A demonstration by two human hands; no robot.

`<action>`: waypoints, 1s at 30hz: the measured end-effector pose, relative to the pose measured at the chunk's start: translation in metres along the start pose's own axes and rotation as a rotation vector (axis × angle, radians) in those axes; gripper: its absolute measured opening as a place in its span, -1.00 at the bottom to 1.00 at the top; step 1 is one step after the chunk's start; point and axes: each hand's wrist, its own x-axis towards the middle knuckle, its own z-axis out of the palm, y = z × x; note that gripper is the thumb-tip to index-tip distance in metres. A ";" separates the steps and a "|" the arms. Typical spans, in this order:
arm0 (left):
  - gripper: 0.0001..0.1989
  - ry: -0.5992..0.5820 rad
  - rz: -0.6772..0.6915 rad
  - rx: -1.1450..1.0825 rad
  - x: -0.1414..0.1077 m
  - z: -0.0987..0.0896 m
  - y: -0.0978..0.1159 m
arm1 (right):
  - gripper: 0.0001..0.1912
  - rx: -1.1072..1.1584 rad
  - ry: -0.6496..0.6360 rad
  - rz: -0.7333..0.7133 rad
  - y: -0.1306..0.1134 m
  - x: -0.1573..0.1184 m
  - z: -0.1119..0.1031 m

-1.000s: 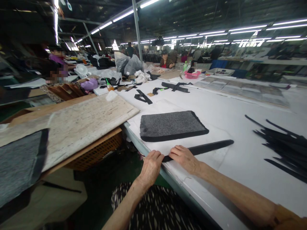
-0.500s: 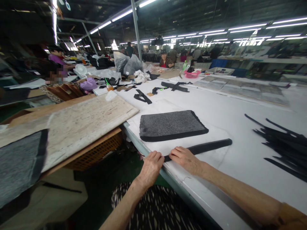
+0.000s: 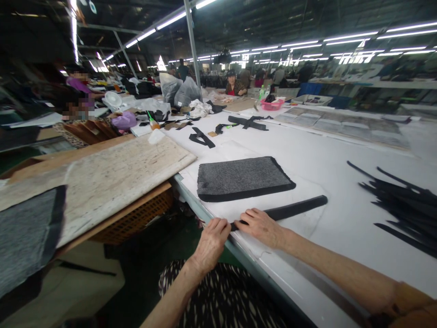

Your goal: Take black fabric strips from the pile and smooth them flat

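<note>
A black fabric strip (image 3: pixel 297 207) lies slantwise on the white tabletop (image 3: pixel 327 159), its near end at the table's edge. My left hand (image 3: pixel 213 237) is closed on that near end, just at the edge. Close beside it, my right hand (image 3: pixel 259 225) grips the same strip, with bent fingers on top; its thumb is hidden. Just beyond the strip rests a dark grey fabric panel (image 3: pixel 244 177) with black binding along its near and right sides, touched by neither hand.
A pile of black strips (image 3: pixel 403 209) lies at the right. To the left stands a stained board (image 3: pixel 126 173) with another grey panel (image 3: pixel 27 237) on it. Farther back are a pink basket (image 3: pixel 272 105), a glue bottle (image 3: pixel 153 122) and plastic bags (image 3: pixel 186 91). Several people sit or stand beyond.
The strip has shifted slightly toward the near left, with both hands still on it. The whole view has also moved a little. The grey panel stays in place.
</note>
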 end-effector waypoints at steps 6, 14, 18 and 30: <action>-0.62 0.173 -0.076 -0.048 -0.013 0.005 -0.005 | -0.75 -0.015 0.011 0.003 -0.001 -0.001 0.000; -0.60 0.249 -0.203 -0.217 -0.017 0.013 -0.005 | -0.74 -0.019 -0.002 0.002 0.000 -0.006 0.000; -0.58 0.261 -0.264 -0.375 -0.018 0.013 -0.004 | -0.72 -0.025 0.028 0.005 0.003 -0.011 0.000; -0.64 0.214 -0.872 -0.978 -0.006 0.004 0.006 | -0.86 -0.010 0.043 -0.043 -0.014 0.010 0.002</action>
